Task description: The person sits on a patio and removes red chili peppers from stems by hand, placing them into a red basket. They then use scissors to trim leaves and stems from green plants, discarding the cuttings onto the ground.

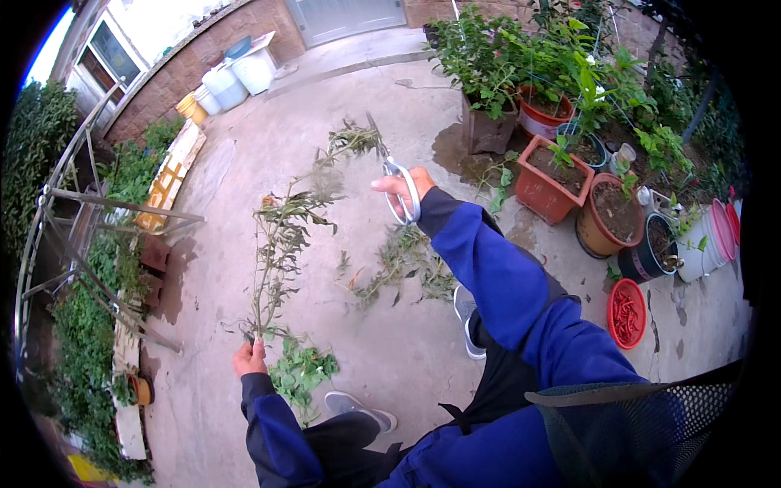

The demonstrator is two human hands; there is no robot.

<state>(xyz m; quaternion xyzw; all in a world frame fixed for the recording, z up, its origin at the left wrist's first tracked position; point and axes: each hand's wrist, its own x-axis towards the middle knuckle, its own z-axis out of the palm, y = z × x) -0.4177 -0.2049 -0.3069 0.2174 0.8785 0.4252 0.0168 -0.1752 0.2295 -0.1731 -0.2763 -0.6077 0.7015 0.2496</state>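
My left hand point(250, 358) grips the stem end of a long, wilted plant branch point(276, 244), which stretches up and away over the concrete. A reddish-orange bit shows near its middle. My right hand point(404, 188) has its fingers through the white handles of a pair of scissors point(390, 160). The scissor blades point away from me and meet the branch's far leafy tip; whether they are parted is hard to tell. Below my right hand, cut withered stems point(403, 265) lie on the ground. Fresh green leaves point(302, 369) lie beside my left hand.
Potted plants crowd the right side, among them a square terracotta planter point(552, 183). A red basket of red chili peppers point(626, 314) sits near my right. A metal frame point(122, 201) juts in at left beside a planted bed point(91, 329). White containers point(226, 85) stand by the far wall.
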